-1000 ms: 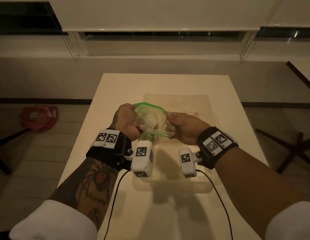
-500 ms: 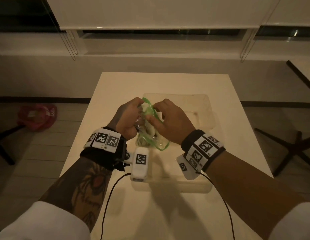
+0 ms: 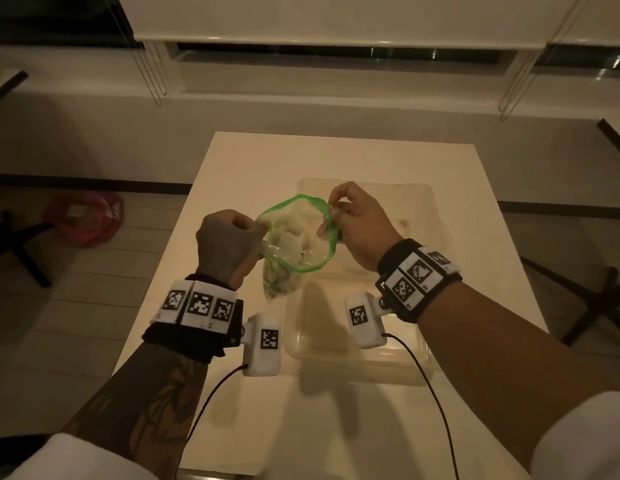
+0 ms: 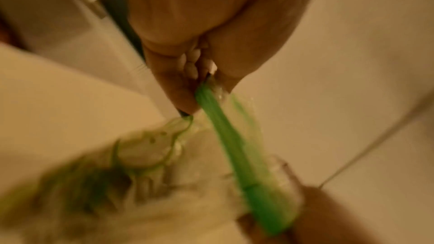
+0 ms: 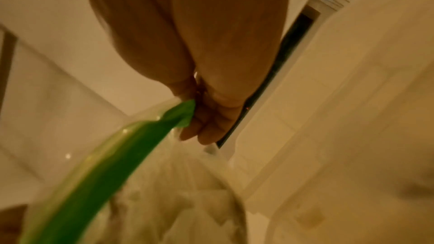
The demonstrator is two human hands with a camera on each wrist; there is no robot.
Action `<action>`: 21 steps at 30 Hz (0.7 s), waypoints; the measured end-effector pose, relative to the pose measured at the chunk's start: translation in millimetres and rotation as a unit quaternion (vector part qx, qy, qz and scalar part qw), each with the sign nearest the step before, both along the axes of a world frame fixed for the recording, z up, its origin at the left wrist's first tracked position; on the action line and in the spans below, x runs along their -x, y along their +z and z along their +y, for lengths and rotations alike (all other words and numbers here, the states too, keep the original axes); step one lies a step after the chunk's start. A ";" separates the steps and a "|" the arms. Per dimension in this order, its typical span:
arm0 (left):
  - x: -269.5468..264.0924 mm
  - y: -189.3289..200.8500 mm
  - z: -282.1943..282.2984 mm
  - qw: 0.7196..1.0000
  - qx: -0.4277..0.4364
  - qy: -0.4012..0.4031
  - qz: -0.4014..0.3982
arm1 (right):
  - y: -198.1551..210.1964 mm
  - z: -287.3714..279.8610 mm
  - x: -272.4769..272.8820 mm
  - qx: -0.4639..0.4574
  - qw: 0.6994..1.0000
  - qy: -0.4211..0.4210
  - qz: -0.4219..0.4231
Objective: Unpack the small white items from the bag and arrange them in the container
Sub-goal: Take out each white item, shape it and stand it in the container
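Observation:
A clear plastic bag (image 3: 294, 251) with a green zip rim hangs open above the table, over the left edge of the clear container (image 3: 415, 202). Small white items (image 3: 301, 220) show through its mouth. My left hand (image 3: 232, 240) grips the bag's left rim in a fist. My right hand (image 3: 350, 216) pinches the right rim. In the left wrist view the green rim (image 4: 234, 146) runs out from the left hand (image 4: 195, 84). In the right wrist view the green rim (image 5: 131, 144) leaves the right hand's fingers (image 5: 204, 127). Both wrist views are blurred.
The container lies on a pale table (image 3: 246, 161) and looks bare inside. A red bag (image 3: 83, 216) sits on the floor to the left. Chair legs (image 3: 595, 299) stand to the right of the table. Cables (image 3: 436, 393) trail from the wrist cameras.
The bag's mouth went from nearly closed to pulled wide open. My right hand moved right and away, my left hand stayed on the left rim.

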State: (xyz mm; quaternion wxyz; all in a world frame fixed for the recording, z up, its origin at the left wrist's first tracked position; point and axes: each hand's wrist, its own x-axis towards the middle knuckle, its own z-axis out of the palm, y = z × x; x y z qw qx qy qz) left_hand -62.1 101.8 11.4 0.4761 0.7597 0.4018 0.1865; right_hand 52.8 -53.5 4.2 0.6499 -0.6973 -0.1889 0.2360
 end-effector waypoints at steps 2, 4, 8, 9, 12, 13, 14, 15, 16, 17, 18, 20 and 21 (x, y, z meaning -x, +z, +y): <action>2.7 2.4 3.0 0.976 0.199 0.044 -0.075 | -4.2 1.1 -0.7 0.077 0.989 0.025 -0.121; 4.2 6.3 4.6 0.921 0.363 0.046 -0.135 | -9.3 4.1 3.1 0.149 0.966 0.050 -0.205; 6.6 3.4 7.0 0.878 0.448 0.076 -0.149 | -25.4 13.0 14.6 0.223 0.935 0.082 -0.265; 8.2 0.9 7.6 0.899 0.403 0.086 -0.144 | -28.9 15.0 16.1 0.240 0.928 0.088 -0.271; 17.5 -4.6 7.5 0.995 0.073 -0.045 -0.053 | -33.3 16.9 18.8 0.300 0.907 0.121 -0.271; 20.2 -6.2 6.6 0.992 -0.028 -0.124 -0.014 | -36.0 17.2 19.0 0.326 0.895 0.140 -0.269; 22.1 -9.4 7.5 0.978 -0.088 -0.185 0.025 | -38.6 17.7 19.4 0.350 0.885 0.155 -0.264; 23.1 -12.7 9.0 0.966 -0.125 -0.220 0.059 | -41.5 18.2 20.0 0.367 0.878 0.166 -0.257; 24.2 -15.1 9.7 0.956 -0.152 -0.233 0.090 | -43.9 18.6 21.2 0.378 0.873 0.174 -0.253; 24.3 -18.4 10.5 0.947 -0.188 -0.234 0.116 | -45.8 19.0 22.6 0.384 0.870 0.180 -0.252; 23.6 -21.9 11.5 0.938 -0.223 -0.231 0.133 | -46.7 19.4 24.4 0.391 0.864 0.188 -0.254; 22.6 -26.2 11.4 0.922 -0.278 -0.220 0.156 | -47.2 20.3 29.3 0.405 0.847 0.208 -0.274; 22.5 -27.3 11.3 0.915 -0.300 -0.213 0.166 | -47.0 20.8 31.8 0.406 0.842 0.213 -0.285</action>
